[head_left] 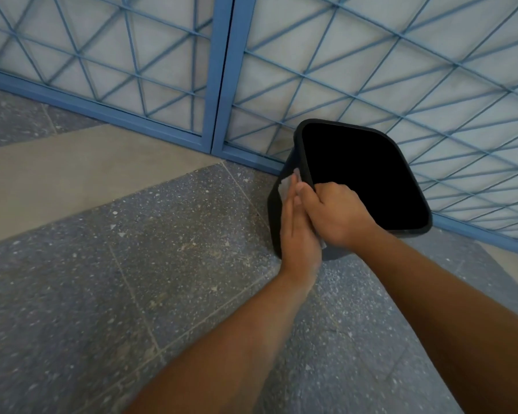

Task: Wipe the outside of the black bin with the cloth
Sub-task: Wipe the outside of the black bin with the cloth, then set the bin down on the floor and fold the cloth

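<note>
- Speckled floor beneath the black bin.
- Our left hand, fingers straight, pressed the cloth against its side; right hand gripped its rim.
- Mid-wipe, we judged; next, turn the bin.

Colours in my view: black, blue, grey.

I see a plain black bin, a pale grey cloth, a grey floor speckled white with one plain beige band, and blue-framed panels with a blue criss-cross lattice over whitish backing.
</note>
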{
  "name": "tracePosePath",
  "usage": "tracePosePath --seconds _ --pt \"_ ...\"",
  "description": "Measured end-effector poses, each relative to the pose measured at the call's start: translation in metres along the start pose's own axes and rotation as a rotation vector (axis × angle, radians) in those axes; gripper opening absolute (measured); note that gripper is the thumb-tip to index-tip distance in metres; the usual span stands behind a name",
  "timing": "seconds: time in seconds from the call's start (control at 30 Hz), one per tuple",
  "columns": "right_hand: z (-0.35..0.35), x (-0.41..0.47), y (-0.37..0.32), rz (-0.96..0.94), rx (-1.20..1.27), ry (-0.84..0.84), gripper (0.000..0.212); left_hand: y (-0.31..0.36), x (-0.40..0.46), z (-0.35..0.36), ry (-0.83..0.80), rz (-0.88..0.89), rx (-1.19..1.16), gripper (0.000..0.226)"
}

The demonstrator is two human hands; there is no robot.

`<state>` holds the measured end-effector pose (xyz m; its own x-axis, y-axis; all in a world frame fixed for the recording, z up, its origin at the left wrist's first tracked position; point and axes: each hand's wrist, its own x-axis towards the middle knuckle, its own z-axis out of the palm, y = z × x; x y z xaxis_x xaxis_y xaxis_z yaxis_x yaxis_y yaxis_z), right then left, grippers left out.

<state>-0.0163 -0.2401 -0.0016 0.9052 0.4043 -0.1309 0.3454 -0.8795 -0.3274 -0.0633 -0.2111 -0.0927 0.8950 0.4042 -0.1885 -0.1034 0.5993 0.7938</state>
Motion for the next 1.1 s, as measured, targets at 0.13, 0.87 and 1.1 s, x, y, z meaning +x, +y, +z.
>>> tracePosePath --seconds 0.13,0.87,1.1 --pt "0.000 0.001 0.001 -0.017 0.002 -0.016 0.053 0.002 -0.005 -0.003 0.005 0.157 0.199 0.038" --pt "-0.001 -0.004 -0.022 0.110 -0.347 0.049 0.029 0.067 0.045 -0.094 -0.169 -0.243 1.134 0.044" --pt "-0.003 0.011 -0.025 0.187 -0.407 0.054 0.023 0.120 0.054 -0.084 -0.250 -0.095 1.250 0.046"
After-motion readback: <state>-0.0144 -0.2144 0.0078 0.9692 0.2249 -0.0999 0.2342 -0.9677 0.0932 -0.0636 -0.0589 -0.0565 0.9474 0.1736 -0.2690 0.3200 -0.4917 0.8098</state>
